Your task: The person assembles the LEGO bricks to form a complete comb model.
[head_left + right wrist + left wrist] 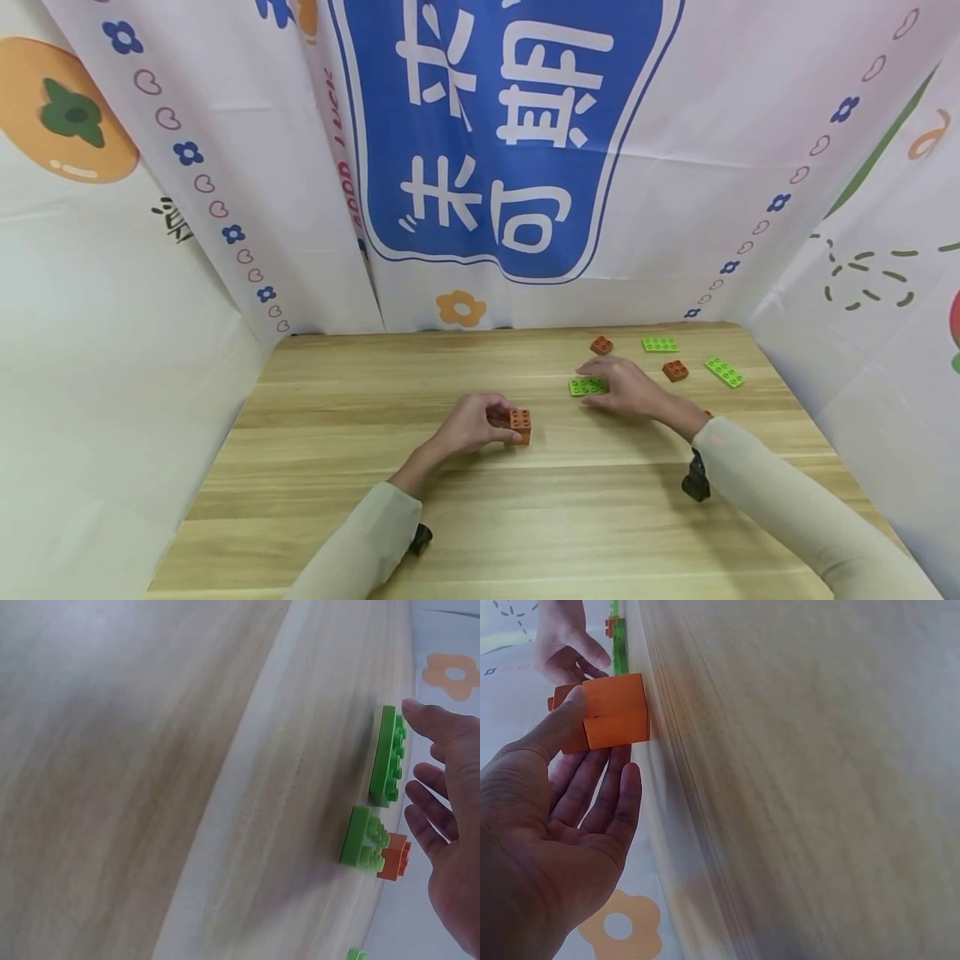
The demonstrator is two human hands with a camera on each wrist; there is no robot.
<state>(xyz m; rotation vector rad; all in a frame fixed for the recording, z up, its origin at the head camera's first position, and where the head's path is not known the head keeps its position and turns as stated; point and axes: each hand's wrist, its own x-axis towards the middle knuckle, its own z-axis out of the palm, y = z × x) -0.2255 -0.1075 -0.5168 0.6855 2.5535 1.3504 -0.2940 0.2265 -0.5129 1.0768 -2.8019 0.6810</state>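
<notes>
The person's left hand (474,423) pinches a small upright stack of orange and reddish-brown plastic bricks (521,427), the thumb on its near side and the fingers curving round the far side. Four round studs show on top of the stack, which stands around the middle of the wooden counter (480,508); whether its base touches the wood is hard to tell.

The right hand (621,387) is farther to the right, apart from the left one, its thumb and fingers spread loosely around a flat bright-green plastic brick with two rows of studs (588,387). This brick lies to the right of the stack and a little farther off; the thumb is just beside it, and firm contact cannot be made out.

Beyond the right hand, near the far edge, lies a square reddish-brown studded brick (602,345), with a light-green rectangular studded brick (660,344) to its right. Nearer and farther right are another square brown brick (675,370) and a slanted green rectangular brick (724,372). A bit of orange-brown plastic (707,413) peeks out behind the right wrist.

Both arms wear pale sleeves (795,500), with a black device (696,479) at each wrist. On the far side hangs a white printed cloth (675,208) bearing a blue panel with white characters (495,142).
</notes>
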